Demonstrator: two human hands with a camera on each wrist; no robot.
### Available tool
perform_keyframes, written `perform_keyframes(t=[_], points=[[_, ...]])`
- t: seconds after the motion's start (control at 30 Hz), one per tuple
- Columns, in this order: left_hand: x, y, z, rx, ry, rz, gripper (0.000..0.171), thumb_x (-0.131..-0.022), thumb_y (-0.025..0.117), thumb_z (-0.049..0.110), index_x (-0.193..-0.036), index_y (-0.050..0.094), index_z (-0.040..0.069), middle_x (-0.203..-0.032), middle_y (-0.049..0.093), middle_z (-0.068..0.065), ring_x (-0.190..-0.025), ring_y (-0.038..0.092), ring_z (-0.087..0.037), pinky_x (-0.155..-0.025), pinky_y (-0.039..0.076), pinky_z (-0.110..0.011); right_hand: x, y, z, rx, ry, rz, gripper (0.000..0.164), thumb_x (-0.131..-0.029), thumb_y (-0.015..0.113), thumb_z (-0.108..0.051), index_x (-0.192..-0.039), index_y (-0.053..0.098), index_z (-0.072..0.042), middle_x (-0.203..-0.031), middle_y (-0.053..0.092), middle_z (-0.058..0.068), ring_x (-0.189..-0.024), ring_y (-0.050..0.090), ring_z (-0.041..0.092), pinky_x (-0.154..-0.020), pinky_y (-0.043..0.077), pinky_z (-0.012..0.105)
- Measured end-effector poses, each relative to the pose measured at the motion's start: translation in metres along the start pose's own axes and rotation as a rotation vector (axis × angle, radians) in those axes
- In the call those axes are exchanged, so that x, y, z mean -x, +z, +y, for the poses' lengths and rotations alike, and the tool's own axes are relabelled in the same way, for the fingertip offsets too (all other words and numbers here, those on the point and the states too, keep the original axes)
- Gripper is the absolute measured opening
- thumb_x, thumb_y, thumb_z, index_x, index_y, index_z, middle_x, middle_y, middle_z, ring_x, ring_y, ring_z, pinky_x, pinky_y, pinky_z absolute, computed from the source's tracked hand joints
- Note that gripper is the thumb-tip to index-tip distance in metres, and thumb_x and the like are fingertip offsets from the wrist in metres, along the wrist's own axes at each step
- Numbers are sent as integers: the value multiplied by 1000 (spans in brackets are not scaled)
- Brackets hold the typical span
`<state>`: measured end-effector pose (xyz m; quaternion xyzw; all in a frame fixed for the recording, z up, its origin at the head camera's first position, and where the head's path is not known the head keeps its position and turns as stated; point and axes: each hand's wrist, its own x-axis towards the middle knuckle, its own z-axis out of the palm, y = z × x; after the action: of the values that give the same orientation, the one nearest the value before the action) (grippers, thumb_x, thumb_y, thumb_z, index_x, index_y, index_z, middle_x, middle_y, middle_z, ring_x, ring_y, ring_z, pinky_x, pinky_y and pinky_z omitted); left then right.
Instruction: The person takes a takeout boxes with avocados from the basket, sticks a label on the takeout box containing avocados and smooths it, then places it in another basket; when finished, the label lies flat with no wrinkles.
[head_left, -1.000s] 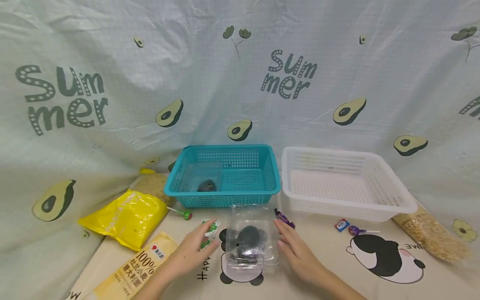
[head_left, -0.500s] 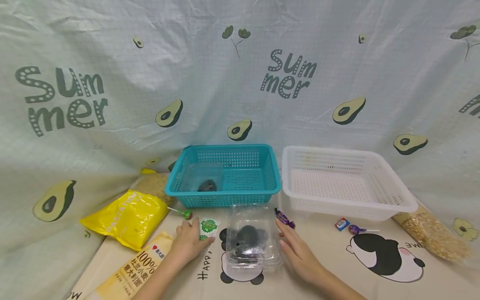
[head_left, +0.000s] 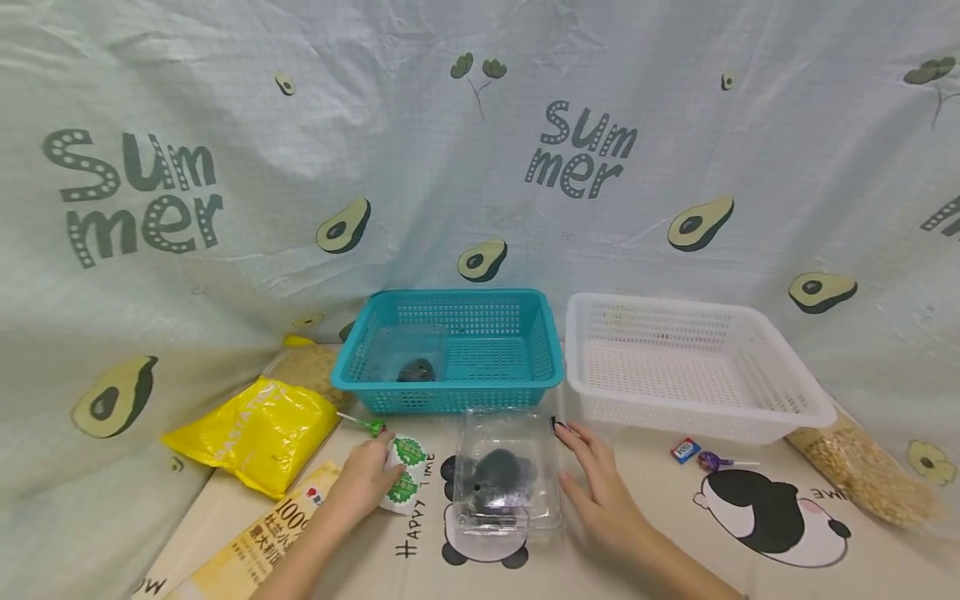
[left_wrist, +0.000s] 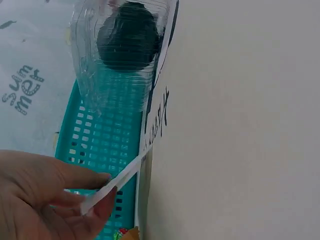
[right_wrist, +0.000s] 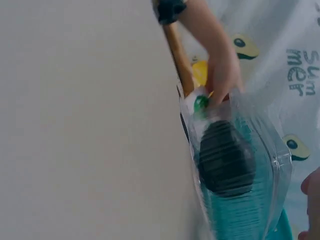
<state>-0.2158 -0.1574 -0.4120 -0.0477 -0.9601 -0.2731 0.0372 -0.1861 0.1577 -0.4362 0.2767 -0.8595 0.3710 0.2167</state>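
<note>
My left hand point(head_left: 367, 479) pinches a flat white packet with green prints point(head_left: 405, 483) at its left edge; in the left wrist view, the thumb and fingers point(left_wrist: 102, 205) grip this thin white packet point(left_wrist: 117, 185). Beside it stands a clear plastic clamshell box point(head_left: 510, 429) with a dark rounded item point(head_left: 497, 473) inside. My right hand point(head_left: 603, 496) is at the box's right side, fingers extended and holding nothing visible. Its fingertips partly cover a purple-wrapped candy point(head_left: 557, 425). The right wrist view shows the box point(right_wrist: 272, 165) close up, with the left hand point(right_wrist: 224, 75) beyond.
Behind stand a teal basket point(head_left: 448, 400), holding another clear box point(head_left: 408, 346), and a white basket point(head_left: 697, 408). Left lie a green lollipop point(head_left: 372, 426), a yellow bag point(head_left: 262, 433) and a pasta pack point(head_left: 255, 542); right, a small candy point(head_left: 685, 451), purple lollipop point(head_left: 708, 461) and grain bag point(head_left: 862, 471).
My left hand has moved left from beside the clear box and taken hold of the white packet, which has turned and shifted left. My right hand has edged forward over the purple candy.
</note>
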Motion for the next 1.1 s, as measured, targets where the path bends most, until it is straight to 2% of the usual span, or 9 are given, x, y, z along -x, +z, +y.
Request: perform_keyframes(t=[0.07,0.13,0.3,0.37,0.47,0.57,0.8,0.97,1.1], points=[[3,-6,7,31,15,10,49,-79,64,9,-122,47,-5,-97,60,-16,-85,57,-24,-71,50,-36,-7,-2,-4,12,-3,-1,55,-85,56,-10,-135,36,-13,-138,29,7,-123,28,25,-90,33,50],[7,-12,17,58,63,35,42,-79,64,10,-119,53,1,-86,61,-6,-76,55,-16,-64,49,-30,-14,-3,-10,8,-46,-4,54,-83,57,-10,-134,37,-12,-136,31,7,-122,29,26,-89,33,51],[24,-25,48,115,229,103,15,-80,64,15,-95,63,16,-82,61,6,-74,55,-8,-65,48,-24,-33,2,-32,6,-209,34,49,-81,59,-13,-128,44,-10,-126,41,6,-115,37,21,-89,37,38],[31,-29,59,139,302,120,8,-80,64,15,-88,63,18,-81,61,8,-74,55,-7,-63,47,-21,-39,6,-39,-3,-290,67,45,-82,60,-15,-124,48,-8,-121,45,5,-111,40,19,-88,38,32],[40,-32,71,157,393,126,3,-81,64,17,-83,62,19,-79,58,11,-73,54,-5,-59,46,-18,-46,10,-49,-40,-366,97,39,-83,59,-16,-120,51,-7,-114,49,4,-105,43,17,-85,40,27],[44,-32,77,163,418,109,4,-81,63,18,-81,61,20,-77,55,14,-71,51,-2,-58,44,-17,-49,13,-56,-66,-389,130,35,-83,58,-16,-116,54,-8,-110,50,3,-102,45,16,-84,41,26],[44,-28,80,200,420,88,10,-80,64,14,-77,59,22,-75,53,16,-69,49,0,-60,47,-22,-51,14,-57,-88,-420,226,26,-82,59,-12,-108,59,-8,-100,51,4,-93,47,16,-81,41,22],[43,-25,81,170,452,100,2,-82,63,20,-80,62,19,-76,53,15,-68,48,-1,-58,46,-20,-52,16,-55,-84,-423,230,21,-84,58,-15,-104,61,-9,-97,51,2,-91,47,15,-80,40,21],[44,-24,82,147,471,121,6,-83,62,23,-82,63,17,-78,56,14,-71,51,0,-58,47,-19,-52,17,-53,-98,-400,215,20,-82,61,-13,-101,61,-10,-96,51,1,-90,47,14,-77,41,21]])
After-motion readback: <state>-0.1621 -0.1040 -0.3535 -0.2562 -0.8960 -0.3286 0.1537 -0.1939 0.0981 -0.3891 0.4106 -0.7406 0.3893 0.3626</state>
